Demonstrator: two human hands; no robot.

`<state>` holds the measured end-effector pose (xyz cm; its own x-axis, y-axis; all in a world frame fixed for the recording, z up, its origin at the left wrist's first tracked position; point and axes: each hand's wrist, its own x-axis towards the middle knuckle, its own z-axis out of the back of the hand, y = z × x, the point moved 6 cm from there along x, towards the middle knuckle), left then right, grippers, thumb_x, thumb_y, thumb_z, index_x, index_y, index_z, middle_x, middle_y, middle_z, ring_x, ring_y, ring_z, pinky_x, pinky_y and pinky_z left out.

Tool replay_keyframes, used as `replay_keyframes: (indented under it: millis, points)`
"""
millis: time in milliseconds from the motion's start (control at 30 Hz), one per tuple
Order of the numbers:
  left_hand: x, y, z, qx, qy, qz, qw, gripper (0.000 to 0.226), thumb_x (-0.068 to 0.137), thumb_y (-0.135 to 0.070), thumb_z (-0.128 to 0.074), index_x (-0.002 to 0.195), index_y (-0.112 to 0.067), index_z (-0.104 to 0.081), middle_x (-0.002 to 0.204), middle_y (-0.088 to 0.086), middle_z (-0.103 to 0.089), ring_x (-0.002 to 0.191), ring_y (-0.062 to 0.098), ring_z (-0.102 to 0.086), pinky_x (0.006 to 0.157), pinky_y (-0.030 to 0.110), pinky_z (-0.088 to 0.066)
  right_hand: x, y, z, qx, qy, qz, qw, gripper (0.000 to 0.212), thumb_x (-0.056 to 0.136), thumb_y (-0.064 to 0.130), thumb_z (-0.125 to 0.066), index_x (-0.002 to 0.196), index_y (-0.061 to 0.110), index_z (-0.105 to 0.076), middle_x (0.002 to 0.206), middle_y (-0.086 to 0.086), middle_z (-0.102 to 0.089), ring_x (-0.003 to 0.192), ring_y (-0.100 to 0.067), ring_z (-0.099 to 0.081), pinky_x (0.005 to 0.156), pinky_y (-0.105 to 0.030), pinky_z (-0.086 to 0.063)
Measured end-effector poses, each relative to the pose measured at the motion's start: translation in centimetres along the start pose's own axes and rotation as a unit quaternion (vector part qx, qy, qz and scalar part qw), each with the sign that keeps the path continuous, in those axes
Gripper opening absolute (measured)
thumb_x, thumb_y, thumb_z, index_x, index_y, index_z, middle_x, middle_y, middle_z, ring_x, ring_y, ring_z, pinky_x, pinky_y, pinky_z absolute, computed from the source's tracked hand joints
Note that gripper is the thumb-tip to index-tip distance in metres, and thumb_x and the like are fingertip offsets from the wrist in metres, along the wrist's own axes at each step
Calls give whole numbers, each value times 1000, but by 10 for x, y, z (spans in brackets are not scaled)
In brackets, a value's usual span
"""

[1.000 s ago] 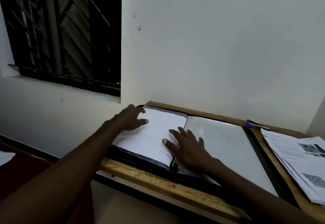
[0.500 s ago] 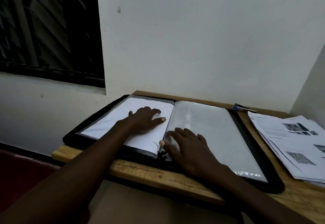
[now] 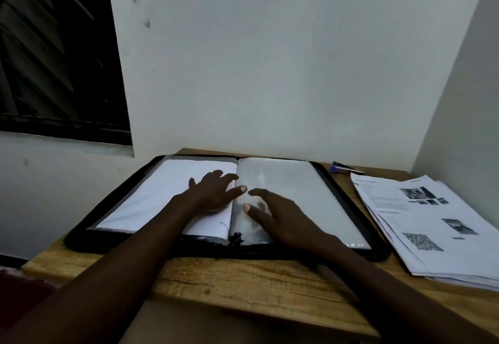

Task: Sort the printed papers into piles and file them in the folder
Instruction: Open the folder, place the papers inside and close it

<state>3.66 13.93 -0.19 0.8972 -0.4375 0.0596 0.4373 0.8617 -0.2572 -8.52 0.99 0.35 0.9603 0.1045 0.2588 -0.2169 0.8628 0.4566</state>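
Both flat, resting left hand [image 3: 213, 191] and right hand [image 3: 283, 219] on folder [image 3: 310, 195], empty. Leaving printed papers [image 3: 421, 216] lying along bench's [image 3: 243, 284] right edge, nearer right hand.

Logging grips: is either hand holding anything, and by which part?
Left hand rests flat on the left page of the folder, holding nothing. Right hand touches the clear sleeve near the spine; a pinch cannot be told.

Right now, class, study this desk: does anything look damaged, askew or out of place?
The open black folder is frayed at the near end of its spine, with loose threads sticking out. The stack of white printed papers beside it is fanned unevenly, not squared. The wooden table has cracks along its front.
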Motion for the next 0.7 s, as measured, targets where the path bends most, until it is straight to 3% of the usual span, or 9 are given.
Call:
replay_keyframes:
  millis: [167, 233, 300, 500, 567, 633, 700]
  points:
    - [10, -38, 16, -103, -66, -52, 991, 63, 94, -64, -39, 145, -28, -40, 154, 1, -37, 142, 19, -32, 114, 54, -26, 7, -52, 63, 50, -83, -91, 991, 50, 94, 52, -51, 134, 23, -51, 136, -1, -55, 123, -15, -52, 95, -26, -39]
    - [14, -62, 16, -141, -85, -79, 983, 64, 92, -63, -45, 143, -23, -43, 149, 5, -43, 139, 20, -36, 113, 42, -30, 2, -78, 85, 51, -107, -122, 985, 49, 93, 47, -56, 132, 18, -53, 131, -2, -57, 119, -15, -52, 88, -23, -36]
    - [16, -87, 15, -169, -98, -91, 977, 55, 95, -51, -53, 141, -21, -46, 141, 7, -49, 132, 22, -43, 102, 28, -32, -5, -101, 104, 53, -118, -145, 981, 49, 91, 42, -61, 131, 15, -53, 128, -2, -59, 116, -17, -53, 88, -25, -37]
    - [32, -177, -2, -249, -93, -119, 957, 44, 89, -31, -70, 129, -19, -57, 119, 5, -61, 101, 18, -59, 85, 26, -43, -49, -190, 179, 84, -186, -248, 947, 56, 86, 36, -69, 135, 18, -49, 134, -7, -55, 117, -22, -53, 93, -30, -44]
    - [40, -203, -11, -268, -86, -117, 952, 38, 87, -24, -71, 124, -17, -61, 112, 3, -64, 101, 18, -61, 82, 25, -44, -64, -215, 193, 121, -230, -265, 929, 52, 86, 31, -68, 133, 18, -51, 132, -8, -57, 103, -21, -56, 79, -31, -51]
    - [50, -226, -21, -275, -86, -111, 951, 35, 86, -15, -70, 121, -14, -64, 108, 5, -68, 102, 19, -62, 78, 24, -45, -74, -234, 199, 127, -262, -269, 918, 46, 88, 25, -66, 131, 14, -52, 127, -9, -59, 95, -18, -55, 65, -24, -44]
    - [61, -245, -32, -290, -81, -92, 949, 36, 84, -9, -67, 120, -12, -65, 107, 9, -69, 101, 23, -64, 77, 25, -48, -78, -252, 200, 124, -281, -264, 914, 44, 89, 24, -66, 129, 13, -53, 123, -8, -62, 94, -16, -54, 72, -22, -37]
